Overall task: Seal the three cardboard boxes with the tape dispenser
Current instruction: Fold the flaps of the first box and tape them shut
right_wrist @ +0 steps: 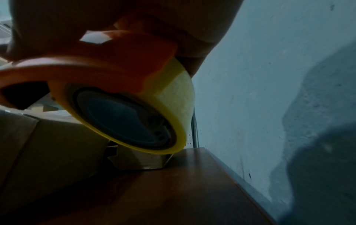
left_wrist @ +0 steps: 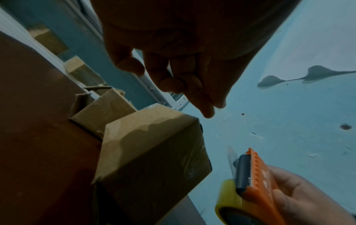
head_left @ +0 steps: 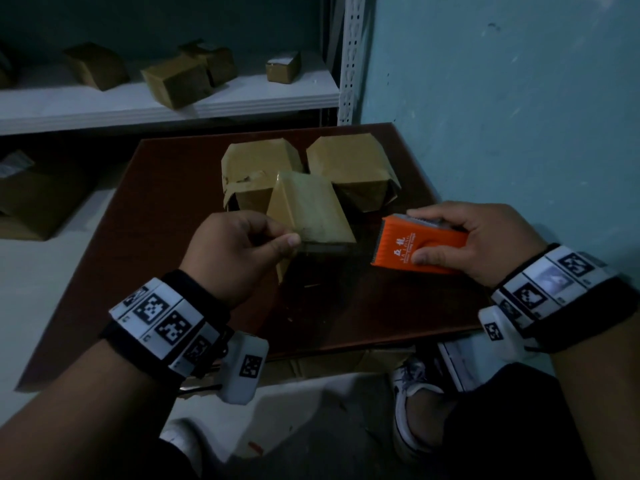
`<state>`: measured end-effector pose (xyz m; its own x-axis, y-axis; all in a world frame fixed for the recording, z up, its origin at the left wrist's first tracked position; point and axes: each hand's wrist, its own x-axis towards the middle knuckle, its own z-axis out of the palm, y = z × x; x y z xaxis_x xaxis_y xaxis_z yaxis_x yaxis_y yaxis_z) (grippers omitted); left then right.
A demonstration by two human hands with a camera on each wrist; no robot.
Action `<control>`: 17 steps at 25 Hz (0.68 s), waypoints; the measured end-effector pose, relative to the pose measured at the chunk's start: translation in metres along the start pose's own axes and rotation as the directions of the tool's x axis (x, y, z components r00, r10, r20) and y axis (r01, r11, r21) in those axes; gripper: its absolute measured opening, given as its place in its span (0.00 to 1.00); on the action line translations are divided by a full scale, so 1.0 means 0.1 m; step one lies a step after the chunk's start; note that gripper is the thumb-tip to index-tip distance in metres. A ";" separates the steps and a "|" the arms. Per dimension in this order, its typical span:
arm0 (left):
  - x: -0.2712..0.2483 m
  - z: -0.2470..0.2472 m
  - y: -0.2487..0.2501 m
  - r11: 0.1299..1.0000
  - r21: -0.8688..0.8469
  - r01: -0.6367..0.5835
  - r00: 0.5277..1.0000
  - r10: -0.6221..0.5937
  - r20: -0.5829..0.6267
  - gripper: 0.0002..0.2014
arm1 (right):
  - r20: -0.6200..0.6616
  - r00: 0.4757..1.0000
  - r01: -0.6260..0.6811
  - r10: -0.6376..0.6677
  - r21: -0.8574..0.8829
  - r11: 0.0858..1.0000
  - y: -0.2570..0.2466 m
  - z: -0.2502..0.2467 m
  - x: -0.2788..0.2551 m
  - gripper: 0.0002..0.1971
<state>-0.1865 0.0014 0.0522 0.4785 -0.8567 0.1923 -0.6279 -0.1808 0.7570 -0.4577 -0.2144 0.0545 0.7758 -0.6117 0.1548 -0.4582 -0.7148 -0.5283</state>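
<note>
Three brown cardboard boxes stand on a dark wooden table (head_left: 166, 237). The front box (head_left: 308, 209) is tilted, with glossy tape over its top; the left box (head_left: 252, 168) and the right box (head_left: 349, 161) sit behind it. My left hand (head_left: 277, 237) hovers at the front box's near left corner, fingers loosely curled, thumb against forefinger, nothing visible between them. The left wrist view shows those fingers (left_wrist: 192, 85) just above the front box (left_wrist: 150, 152). My right hand (head_left: 429, 237) grips the orange tape dispenser (head_left: 398, 244) right of that box, its yellowish roll (right_wrist: 173, 106) just above the table.
A white shelf (head_left: 173, 102) behind the table carries several more boxes. A blue wall (head_left: 485, 98) runs close along the table's right edge. More cardboard (head_left: 27, 202) lies on the floor at the left. My shoes (head_left: 412, 393) show below the table's near edge.
</note>
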 end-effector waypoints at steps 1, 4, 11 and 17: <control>-0.01 0.02 0.00 1.000 0.000 0.014 1.000 -0.014 0.002 0.06 | 0.011 1.000 -0.015 0.015 -0.010 1.000 0.01 0.02 0.01 0.39; 0.02 0.08 0.04 0.992 0.118 0.034 0.999 -0.033 -0.007 0.08 | 0.038 0.998 -0.051 0.052 -0.025 0.998 0.01 0.05 0.05 0.39; 0.06 0.13 0.06 0.960 0.276 0.049 0.998 -0.033 -0.061 0.13 | 0.055 0.993 -0.096 0.101 -0.081 0.992 0.01 0.20 0.19 0.44; 0.16 0.08 -0.09 0.926 0.378 -0.012 1.000 0.009 0.011 0.16 | 0.073 0.991 -0.107 0.113 -0.078 0.991 -0.04 0.30 0.28 0.43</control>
<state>-0.1783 -0.0145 0.0439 0.4662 -0.8636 0.1918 -0.8191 -0.3395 0.4624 -0.4206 -0.2186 0.0357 0.7486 -0.6622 0.0330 -0.5711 -0.6692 -0.4754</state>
